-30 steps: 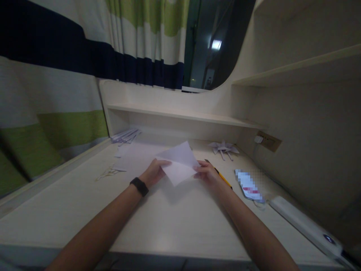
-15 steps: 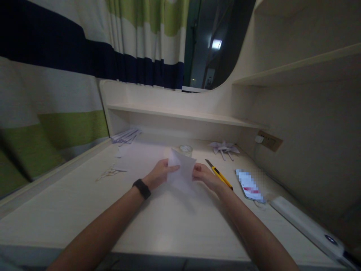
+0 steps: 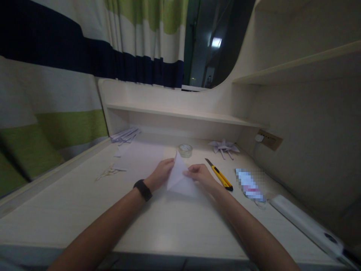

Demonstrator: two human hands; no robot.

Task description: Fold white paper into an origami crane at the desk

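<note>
A white sheet of paper (image 3: 179,178) is folded into a pointed, triangular shape just above the pale desk (image 3: 158,222). My left hand (image 3: 160,174) pinches its left edge; a black band sits on that wrist. My right hand (image 3: 200,176) grips the right side of the fold, fingers curled over it. Both hands meet at the paper's peak near the middle of the desk.
A yellow utility knife (image 3: 220,175) lies right of my right hand. A roll of clear tape (image 3: 185,150) and a folded paper figure (image 3: 224,146) sit behind. Paper strips (image 3: 125,135) and scraps (image 3: 108,172) lie left. A phone (image 3: 249,185) and white power strip (image 3: 306,225) are right.
The paper went from a wide open sheet to a narrow upright triangle. My hands drew closer together, and the tape roll behind came into sight.
</note>
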